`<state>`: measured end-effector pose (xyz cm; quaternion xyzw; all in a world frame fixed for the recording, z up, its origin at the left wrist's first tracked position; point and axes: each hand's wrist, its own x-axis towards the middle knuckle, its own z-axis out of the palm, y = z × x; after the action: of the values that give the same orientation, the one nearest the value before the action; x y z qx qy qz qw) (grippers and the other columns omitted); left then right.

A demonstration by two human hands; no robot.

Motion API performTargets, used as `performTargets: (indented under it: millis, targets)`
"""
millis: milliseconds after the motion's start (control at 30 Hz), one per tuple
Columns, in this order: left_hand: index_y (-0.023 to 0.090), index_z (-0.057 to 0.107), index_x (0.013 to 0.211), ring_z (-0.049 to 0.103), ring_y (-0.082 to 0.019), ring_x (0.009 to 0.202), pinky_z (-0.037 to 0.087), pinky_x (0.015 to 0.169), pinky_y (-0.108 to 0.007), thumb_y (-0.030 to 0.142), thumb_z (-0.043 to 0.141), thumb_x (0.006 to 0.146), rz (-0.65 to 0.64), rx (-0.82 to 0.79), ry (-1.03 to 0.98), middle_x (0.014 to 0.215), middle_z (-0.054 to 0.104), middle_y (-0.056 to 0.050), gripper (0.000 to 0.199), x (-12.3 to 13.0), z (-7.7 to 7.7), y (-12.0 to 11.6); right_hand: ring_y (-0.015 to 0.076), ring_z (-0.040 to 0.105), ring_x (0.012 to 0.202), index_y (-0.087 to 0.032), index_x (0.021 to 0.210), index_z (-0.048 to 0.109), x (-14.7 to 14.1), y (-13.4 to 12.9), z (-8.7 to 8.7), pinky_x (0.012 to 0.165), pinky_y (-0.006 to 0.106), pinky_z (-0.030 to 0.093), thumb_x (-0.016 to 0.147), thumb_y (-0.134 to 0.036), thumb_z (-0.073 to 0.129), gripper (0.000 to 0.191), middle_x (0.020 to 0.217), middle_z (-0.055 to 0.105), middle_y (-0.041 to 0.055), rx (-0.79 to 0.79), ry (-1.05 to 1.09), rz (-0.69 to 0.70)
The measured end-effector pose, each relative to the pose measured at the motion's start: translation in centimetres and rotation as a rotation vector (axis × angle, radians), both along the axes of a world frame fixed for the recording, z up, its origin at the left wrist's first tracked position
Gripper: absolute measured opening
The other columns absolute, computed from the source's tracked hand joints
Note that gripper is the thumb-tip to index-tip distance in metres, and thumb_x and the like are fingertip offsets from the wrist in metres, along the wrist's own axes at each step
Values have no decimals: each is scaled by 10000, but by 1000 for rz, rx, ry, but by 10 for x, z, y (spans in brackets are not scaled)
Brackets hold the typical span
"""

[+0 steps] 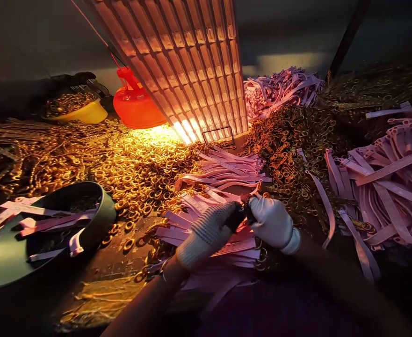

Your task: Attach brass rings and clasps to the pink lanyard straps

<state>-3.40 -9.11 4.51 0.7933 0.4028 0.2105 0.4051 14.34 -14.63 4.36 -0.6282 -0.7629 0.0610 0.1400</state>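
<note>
Forearms (144, 304) end in a gloved left hand (209, 229) and right hand (271, 220), curled narrow (on what, I cannot tell) over pink straps (230, 164) before the slatted panel (191, 65); brass-coloured rings (132, 180) litter the brown tabletop (121, 255) left of it, dim wall (33, 37) behind.

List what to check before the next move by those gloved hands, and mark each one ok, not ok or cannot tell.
1. Gloves on: ok; left hand and right hand are both covered.
2. Light working: ok; the red lamp glows over the ring heap.
3. Straps nearby: ok; pale straps lie just beyond the hands.
4. Rings gathered: not ok; a few loose rings lie apart.
5. Grip secure: cannot tell; the piece between the hands is mostly hidden.
</note>
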Motion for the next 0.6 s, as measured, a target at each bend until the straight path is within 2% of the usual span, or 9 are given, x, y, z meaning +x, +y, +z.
performTargets:
  millis: [100,200,267,433,600]
  targets:
    - [174,667,797,552,-151,674,420,635,-265,319,566,908,-47,-81,48,742,672,-22,209,-2,-7,0,244,685,884,-169,1024,640,1,-2,3,697,309,402,840,-92,509,238,941,723,96,-44,19,-12]
    - [170,653,775,495,-134,618,382,554,-242,405,566,917,66,-207,-51,684,623,-3,289,-3,-11,-5,241,692,879,-169,1091,636,2,-6,12,690,311,417,877,-90,497,267,995,727,97,-124,0,29]
    - [169,654,779,465,-127,594,367,533,-238,437,540,934,143,-229,-99,661,593,4,331,-1,-9,-12,243,695,863,-163,1106,636,3,-7,16,678,313,421,894,-115,518,248,994,730,102,-169,-27,48]
    - [176,598,654,421,-117,564,387,561,-242,327,504,922,163,-106,-52,595,536,20,321,4,-1,-24,240,694,926,-166,1105,644,3,-5,4,718,301,432,926,-180,559,199,984,741,97,-144,-5,110]
    - [179,614,661,499,-137,610,436,642,-262,244,485,871,109,10,9,633,611,2,255,7,-9,-17,240,687,870,-137,1067,643,5,-2,-12,695,310,414,914,-189,568,178,942,730,111,-48,-62,218]
